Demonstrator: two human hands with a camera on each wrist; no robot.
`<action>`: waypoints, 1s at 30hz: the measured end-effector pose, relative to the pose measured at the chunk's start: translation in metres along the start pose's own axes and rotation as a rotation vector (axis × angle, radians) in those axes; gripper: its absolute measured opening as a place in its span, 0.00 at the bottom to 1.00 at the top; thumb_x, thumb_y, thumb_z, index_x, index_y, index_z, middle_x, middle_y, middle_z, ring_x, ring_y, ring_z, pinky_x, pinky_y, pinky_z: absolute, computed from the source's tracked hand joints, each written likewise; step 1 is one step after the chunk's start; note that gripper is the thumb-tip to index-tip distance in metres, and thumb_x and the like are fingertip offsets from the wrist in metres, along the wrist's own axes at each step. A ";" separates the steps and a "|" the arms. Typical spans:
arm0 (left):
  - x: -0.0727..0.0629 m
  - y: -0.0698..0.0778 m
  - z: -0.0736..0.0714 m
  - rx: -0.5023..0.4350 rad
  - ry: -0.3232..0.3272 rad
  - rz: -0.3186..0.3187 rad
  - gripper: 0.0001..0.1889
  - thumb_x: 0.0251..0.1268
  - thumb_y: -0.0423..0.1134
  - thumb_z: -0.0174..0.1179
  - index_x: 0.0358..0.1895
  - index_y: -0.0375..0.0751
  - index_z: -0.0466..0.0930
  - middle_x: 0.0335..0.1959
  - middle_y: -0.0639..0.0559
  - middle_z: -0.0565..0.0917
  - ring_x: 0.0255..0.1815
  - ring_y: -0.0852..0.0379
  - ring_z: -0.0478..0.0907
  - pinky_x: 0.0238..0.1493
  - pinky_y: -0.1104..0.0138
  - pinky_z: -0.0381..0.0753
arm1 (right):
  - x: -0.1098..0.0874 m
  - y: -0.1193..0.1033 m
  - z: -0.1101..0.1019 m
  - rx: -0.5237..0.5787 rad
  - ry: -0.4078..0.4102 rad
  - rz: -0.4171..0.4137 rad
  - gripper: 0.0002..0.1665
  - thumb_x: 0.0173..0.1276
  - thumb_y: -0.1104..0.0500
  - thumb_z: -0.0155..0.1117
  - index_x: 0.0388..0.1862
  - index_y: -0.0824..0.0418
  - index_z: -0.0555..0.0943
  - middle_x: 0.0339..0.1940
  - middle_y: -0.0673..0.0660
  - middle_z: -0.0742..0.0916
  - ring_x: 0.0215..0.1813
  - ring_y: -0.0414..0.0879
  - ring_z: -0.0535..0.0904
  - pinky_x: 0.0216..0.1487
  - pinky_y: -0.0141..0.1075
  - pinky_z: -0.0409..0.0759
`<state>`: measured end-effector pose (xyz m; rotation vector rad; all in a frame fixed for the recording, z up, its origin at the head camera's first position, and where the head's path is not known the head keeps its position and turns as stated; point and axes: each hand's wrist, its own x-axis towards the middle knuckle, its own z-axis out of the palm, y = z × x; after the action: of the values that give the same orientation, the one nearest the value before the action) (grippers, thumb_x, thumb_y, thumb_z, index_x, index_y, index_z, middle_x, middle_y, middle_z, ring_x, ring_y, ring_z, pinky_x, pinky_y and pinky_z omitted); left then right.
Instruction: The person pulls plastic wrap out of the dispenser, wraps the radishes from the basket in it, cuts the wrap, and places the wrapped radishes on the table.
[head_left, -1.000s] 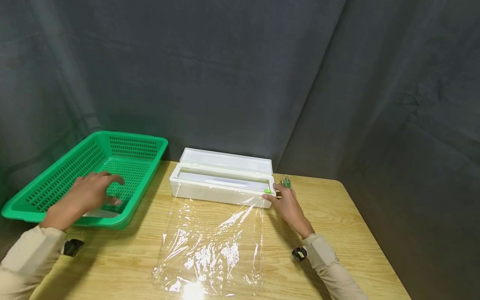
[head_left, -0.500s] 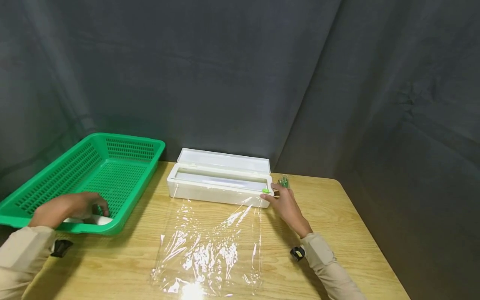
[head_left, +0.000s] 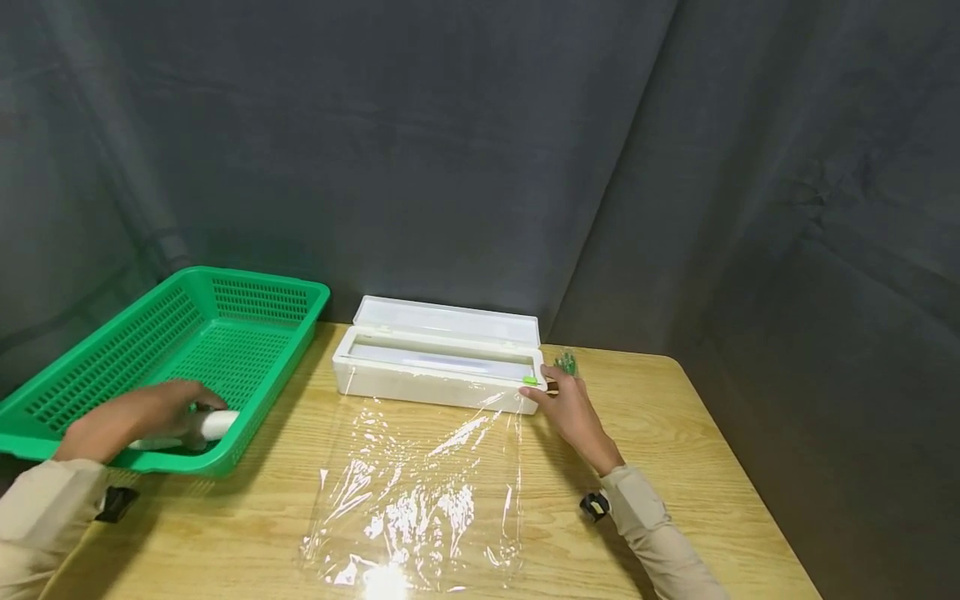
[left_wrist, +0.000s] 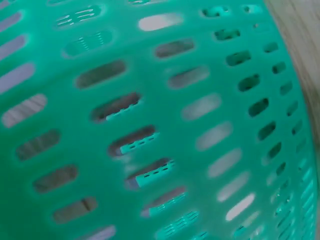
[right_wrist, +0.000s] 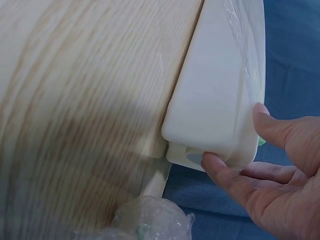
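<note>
My left hand (head_left: 146, 417) reaches into the near end of a green slotted basket (head_left: 300, 329). Its fingers curl round a white cylindrical thing (head_left: 219, 425), partly hidden by the hand; its kind cannot be told. The left wrist view looks through the green basket wall (left_wrist: 165, 125), with pale patches behind the slots. At the table's back, my right hand (head_left: 576, 417) grips the right end of a white cling film dispenser (head_left: 427, 392), thumb in front, fingers on the end face (right_wrist: 215, 90). Its lid (head_left: 450, 321) stands raised. Clear cling film (head_left: 420, 500) stretches forward over the table.
Something green in clear plastic wrap (head_left: 566, 361) lies just beyond the right hand; the right wrist view also shows the crinkled wrap (right_wrist: 155, 220). A dark curtain (head_left: 420, 150) hangs right behind the wooden table (head_left: 645, 467).
My left hand has gone down into the basket, and its fingers have closed round the white thing, whose end is now lifted slightly. The right hand keeps its hold on the dispenser.
</note>
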<state>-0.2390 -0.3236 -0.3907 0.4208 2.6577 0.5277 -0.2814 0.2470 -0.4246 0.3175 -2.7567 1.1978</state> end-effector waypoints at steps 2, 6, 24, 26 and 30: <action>-0.001 0.002 0.000 0.032 0.084 0.033 0.23 0.62 0.32 0.73 0.60 0.30 0.84 0.46 0.41 0.86 0.36 0.52 0.75 0.35 0.59 0.74 | 0.000 0.000 0.000 0.001 0.003 -0.001 0.38 0.73 0.56 0.71 0.73 0.77 0.70 0.73 0.75 0.75 0.67 0.69 0.79 0.61 0.53 0.84; -0.004 0.009 -0.001 0.172 0.300 0.090 0.27 0.60 0.39 0.76 0.62 0.31 0.83 0.45 0.44 0.88 0.36 0.55 0.78 0.32 0.60 0.75 | 0.000 -0.001 0.000 0.002 0.014 -0.008 0.38 0.73 0.58 0.71 0.72 0.77 0.70 0.73 0.75 0.75 0.67 0.70 0.79 0.61 0.52 0.84; -0.013 0.044 0.002 0.440 0.735 0.357 0.29 0.42 0.36 0.85 0.53 0.37 0.88 0.44 0.36 0.89 0.29 0.46 0.85 0.24 0.53 0.81 | -0.001 0.000 0.001 0.003 0.018 -0.033 0.37 0.73 0.59 0.72 0.72 0.78 0.71 0.72 0.76 0.75 0.66 0.70 0.80 0.60 0.52 0.84; -0.012 0.048 0.003 0.444 0.758 0.386 0.30 0.40 0.35 0.86 0.53 0.37 0.88 0.44 0.36 0.88 0.28 0.45 0.85 0.24 0.52 0.81 | -0.001 0.000 0.001 0.002 0.019 -0.037 0.37 0.72 0.59 0.72 0.72 0.78 0.71 0.72 0.76 0.76 0.65 0.70 0.80 0.60 0.52 0.84; -0.012 0.058 0.004 0.451 0.802 0.432 0.31 0.36 0.35 0.86 0.52 0.38 0.89 0.44 0.37 0.89 0.31 0.45 0.86 0.24 0.53 0.82 | -0.001 0.000 0.001 -0.002 0.027 -0.036 0.37 0.72 0.58 0.72 0.72 0.78 0.71 0.72 0.76 0.76 0.65 0.69 0.81 0.60 0.53 0.84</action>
<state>-0.2145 -0.2756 -0.3662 1.1364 3.4860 0.2228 -0.2806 0.2464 -0.4261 0.3462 -2.7178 1.1818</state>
